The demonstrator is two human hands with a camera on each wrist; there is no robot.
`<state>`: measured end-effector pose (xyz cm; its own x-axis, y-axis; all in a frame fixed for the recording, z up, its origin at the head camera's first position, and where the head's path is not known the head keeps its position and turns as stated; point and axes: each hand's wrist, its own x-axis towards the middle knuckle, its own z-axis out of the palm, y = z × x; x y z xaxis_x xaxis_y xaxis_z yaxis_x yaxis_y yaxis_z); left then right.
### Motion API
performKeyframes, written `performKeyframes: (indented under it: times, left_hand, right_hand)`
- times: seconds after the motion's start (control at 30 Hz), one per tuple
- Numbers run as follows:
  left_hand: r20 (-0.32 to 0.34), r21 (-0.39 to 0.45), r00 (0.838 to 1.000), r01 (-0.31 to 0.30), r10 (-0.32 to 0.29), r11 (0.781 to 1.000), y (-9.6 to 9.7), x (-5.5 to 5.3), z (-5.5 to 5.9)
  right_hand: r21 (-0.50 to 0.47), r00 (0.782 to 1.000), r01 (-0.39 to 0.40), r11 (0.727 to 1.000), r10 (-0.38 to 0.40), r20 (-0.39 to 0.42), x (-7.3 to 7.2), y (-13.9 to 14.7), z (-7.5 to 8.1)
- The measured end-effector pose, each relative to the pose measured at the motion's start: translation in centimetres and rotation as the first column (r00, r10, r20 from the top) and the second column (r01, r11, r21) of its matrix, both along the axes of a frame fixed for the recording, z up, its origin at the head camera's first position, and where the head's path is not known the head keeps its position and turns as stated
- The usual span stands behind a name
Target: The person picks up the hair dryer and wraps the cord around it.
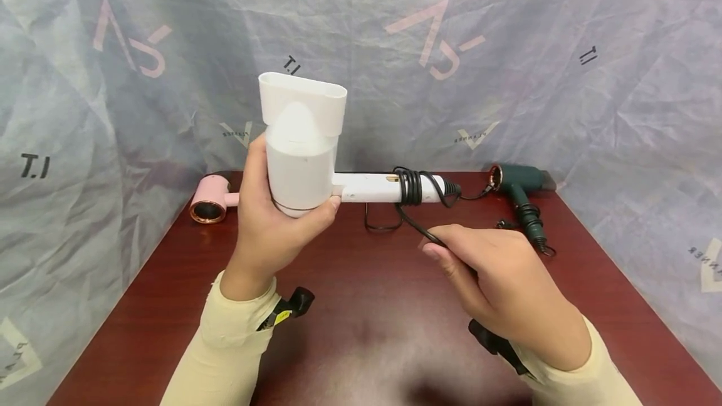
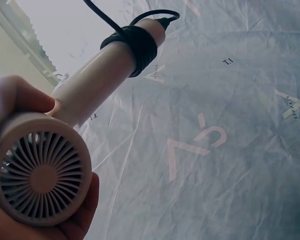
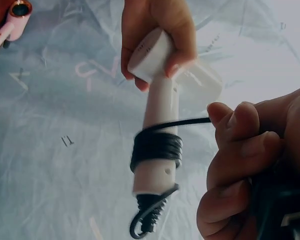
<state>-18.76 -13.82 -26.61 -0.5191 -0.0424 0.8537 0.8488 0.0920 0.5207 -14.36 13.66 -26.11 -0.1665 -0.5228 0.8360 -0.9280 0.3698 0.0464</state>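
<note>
My left hand (image 1: 271,224) grips a white hair dryer (image 1: 301,168) round its barrel, holding it up above the table. The flat nozzle points upward and the handle (image 1: 369,188) lies sideways to the right. A black cord (image 3: 157,150) is wound in several turns round the handle near its end. Between thumb and fingers my right hand (image 1: 496,274) pinches a stretch of this cord, which runs taut from the coil in the right wrist view. The round slotted air inlet (image 2: 44,179) faces the left wrist camera, with left fingers curled about it.
On the dark red table (image 1: 350,331), a pink hair dryer (image 1: 211,196) lies at the back left, partly behind my left hand. A dark green hair dryer (image 1: 521,183) with its cord wrapped round the handle lies at the back right. Grey printed sheeting (image 1: 361,30) encloses the table.
</note>
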Motion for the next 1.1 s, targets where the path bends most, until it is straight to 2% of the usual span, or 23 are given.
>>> performKeyframes:
  times: [0.27,0.47,0.67,0.83,0.93,1.1]
  left_hand:
    - [0.039,-0.077,0.999,0.016,-0.013,0.997,0.2,0.4,-0.3]
    - [0.083,-0.153,0.997,0.022,-0.010,0.988,0.0,0.7,-0.5]
    - [0.120,-0.219,0.991,0.087,-0.062,0.972,-0.3,0.5,-0.6]
    - [0.124,-0.290,0.987,0.131,-0.098,0.948,-0.7,0.1,-0.7]
    - [0.144,-0.331,0.983,0.154,-0.111,0.931,-0.9,0.0,-0.7]
    - [0.197,-0.352,0.969,0.210,-0.147,0.912,-1.1,0.4,-0.7]
  right_hand:
    - [-0.036,0.996,0.069,0.997,-0.071,-0.049,-0.4,0.7,0.1]
    - [-0.058,0.993,0.105,0.993,-0.108,-0.042,-0.5,0.8,0.4]
    - [-0.071,0.990,0.140,0.988,-0.141,-0.010,-0.8,1.3,0.6]
    - [-0.110,0.986,0.164,0.980,-0.167,-0.025,-1.4,1.5,0.6]
    - [-0.135,0.986,0.154,0.979,-0.161,-0.042,-1.8,1.7,0.4]
    - [-0.160,0.995,0.083,0.984,-0.091,-0.044,-2.3,1.6,0.2]
